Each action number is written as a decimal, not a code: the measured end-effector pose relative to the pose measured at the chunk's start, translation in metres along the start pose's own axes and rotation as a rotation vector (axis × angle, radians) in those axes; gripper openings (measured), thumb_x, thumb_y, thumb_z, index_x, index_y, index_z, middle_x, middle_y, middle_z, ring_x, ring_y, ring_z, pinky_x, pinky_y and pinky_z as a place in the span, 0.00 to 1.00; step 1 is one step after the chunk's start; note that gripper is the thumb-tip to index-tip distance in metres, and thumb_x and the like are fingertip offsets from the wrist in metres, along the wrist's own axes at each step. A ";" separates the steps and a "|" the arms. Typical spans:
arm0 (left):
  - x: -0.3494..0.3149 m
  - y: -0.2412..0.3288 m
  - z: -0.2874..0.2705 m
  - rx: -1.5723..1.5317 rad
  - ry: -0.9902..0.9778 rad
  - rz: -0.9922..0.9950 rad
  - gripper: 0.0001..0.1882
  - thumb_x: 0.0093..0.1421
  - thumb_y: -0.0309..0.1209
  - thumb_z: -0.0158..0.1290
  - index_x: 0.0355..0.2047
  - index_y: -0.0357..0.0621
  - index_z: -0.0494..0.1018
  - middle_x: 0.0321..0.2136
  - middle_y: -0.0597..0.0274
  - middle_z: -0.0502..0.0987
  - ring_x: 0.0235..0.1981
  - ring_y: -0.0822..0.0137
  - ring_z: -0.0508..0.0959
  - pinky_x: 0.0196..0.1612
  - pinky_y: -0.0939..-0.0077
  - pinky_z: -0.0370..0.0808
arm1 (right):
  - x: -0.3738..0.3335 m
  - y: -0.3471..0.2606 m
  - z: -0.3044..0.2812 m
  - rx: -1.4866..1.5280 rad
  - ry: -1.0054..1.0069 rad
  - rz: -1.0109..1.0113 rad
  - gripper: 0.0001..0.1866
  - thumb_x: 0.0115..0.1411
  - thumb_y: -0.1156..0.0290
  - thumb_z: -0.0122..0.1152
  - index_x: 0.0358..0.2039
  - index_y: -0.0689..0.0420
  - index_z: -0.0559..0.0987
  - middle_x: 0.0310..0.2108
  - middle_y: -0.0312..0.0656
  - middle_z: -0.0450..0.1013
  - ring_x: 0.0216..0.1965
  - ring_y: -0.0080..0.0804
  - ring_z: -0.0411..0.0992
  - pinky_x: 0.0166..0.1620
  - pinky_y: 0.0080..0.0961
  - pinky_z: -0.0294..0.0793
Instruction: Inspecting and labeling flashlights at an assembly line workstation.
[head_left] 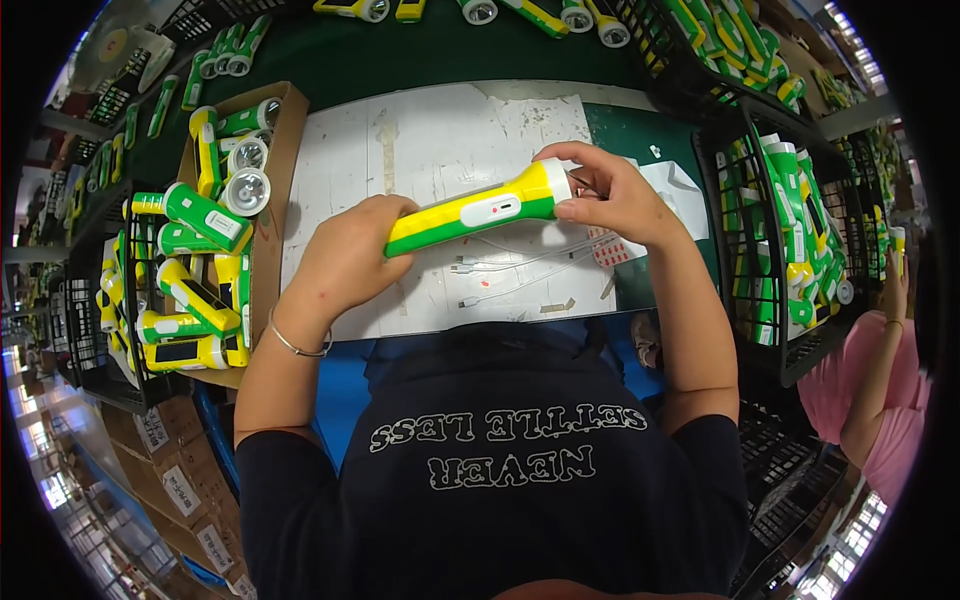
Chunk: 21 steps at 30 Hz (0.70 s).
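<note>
I hold a yellow and green flashlight (480, 208) level above a white work mat (430, 150). My left hand (345, 260) grips its tail end. At the head end, my right hand (610, 195) curls its fingers around the rim. A white panel with a small red dot faces up on the flashlight's body. Thin white cables (520, 265) lie on the mat just below the flashlight. A metal bangle (295, 345) circles my left wrist.
A cardboard box (270, 170) at left holds several green and yellow flashlights. Black wire crates (775, 300) at right hold more of them. Further flashlights lie along the far table edge. Another person's arm in a pink sleeve (880, 390) shows at far right.
</note>
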<state>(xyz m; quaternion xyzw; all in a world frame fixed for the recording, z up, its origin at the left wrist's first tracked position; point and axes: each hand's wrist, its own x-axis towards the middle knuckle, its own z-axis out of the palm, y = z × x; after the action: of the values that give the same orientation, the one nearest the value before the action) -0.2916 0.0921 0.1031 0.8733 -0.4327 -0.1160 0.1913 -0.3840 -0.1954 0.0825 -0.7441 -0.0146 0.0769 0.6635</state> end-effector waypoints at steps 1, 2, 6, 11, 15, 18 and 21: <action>-0.002 -0.002 -0.001 -0.009 0.005 0.004 0.18 0.46 0.31 0.56 0.39 0.42 0.70 0.34 0.55 0.75 0.35 0.54 0.75 0.38 0.66 0.72 | 0.001 -0.001 0.002 0.028 0.001 -0.011 0.27 0.47 0.70 0.67 0.49 0.56 0.70 0.22 0.28 0.67 0.26 0.10 0.65 0.26 0.08 0.59; -0.003 -0.002 -0.002 -0.010 0.005 -0.001 0.18 0.46 0.31 0.56 0.39 0.42 0.70 0.34 0.55 0.75 0.35 0.54 0.75 0.38 0.66 0.72 | 0.003 -0.001 0.004 0.055 0.000 -0.024 0.27 0.47 0.70 0.67 0.49 0.57 0.70 0.22 0.28 0.67 0.26 0.10 0.65 0.26 0.07 0.59; 0.002 0.009 0.004 -0.357 -0.159 0.018 0.24 0.48 0.37 0.58 0.42 0.38 0.68 0.34 0.48 0.75 0.36 0.51 0.75 0.40 0.66 0.72 | 0.013 -0.005 0.027 0.177 -0.061 0.034 0.28 0.48 0.73 0.66 0.50 0.59 0.68 0.28 0.34 0.71 0.28 0.16 0.68 0.32 0.13 0.66; 0.007 -0.007 0.042 -0.914 -0.136 -0.165 0.35 0.49 0.34 0.56 0.55 0.36 0.54 0.45 0.46 0.68 0.47 0.59 0.70 0.49 0.70 0.66 | 0.027 0.045 0.072 -0.553 0.163 -0.075 0.22 0.50 0.62 0.62 0.44 0.58 0.72 0.33 0.42 0.73 0.34 0.30 0.74 0.39 0.22 0.72; 0.006 -0.005 0.051 -0.910 -0.066 -0.227 0.34 0.49 0.33 0.56 0.55 0.36 0.55 0.46 0.47 0.68 0.48 0.58 0.69 0.51 0.70 0.65 | 0.027 0.052 0.103 -0.927 0.206 -0.090 0.14 0.51 0.61 0.60 0.37 0.53 0.76 0.35 0.38 0.73 0.33 0.35 0.73 0.34 0.29 0.73; 0.008 -0.006 0.053 -0.778 0.070 -0.194 0.34 0.48 0.31 0.56 0.55 0.36 0.55 0.46 0.47 0.68 0.49 0.58 0.69 0.52 0.71 0.65 | 0.028 0.042 0.080 -0.481 0.286 0.017 0.10 0.53 0.66 0.61 0.34 0.57 0.77 0.27 0.37 0.74 0.28 0.24 0.73 0.31 0.20 0.70; 0.013 -0.003 0.055 -0.751 0.079 -0.200 0.34 0.48 0.31 0.56 0.55 0.37 0.55 0.45 0.47 0.68 0.48 0.58 0.70 0.51 0.71 0.65 | 0.022 0.025 0.062 -0.099 0.264 0.009 0.11 0.54 0.69 0.61 0.35 0.61 0.76 0.25 0.36 0.75 0.30 0.19 0.73 0.34 0.17 0.71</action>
<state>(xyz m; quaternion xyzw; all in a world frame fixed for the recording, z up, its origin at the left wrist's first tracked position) -0.3021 0.0703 0.0515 0.7842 -0.2652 -0.2506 0.5019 -0.3726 -0.1347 0.0487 -0.7795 0.0723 -0.0196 0.6219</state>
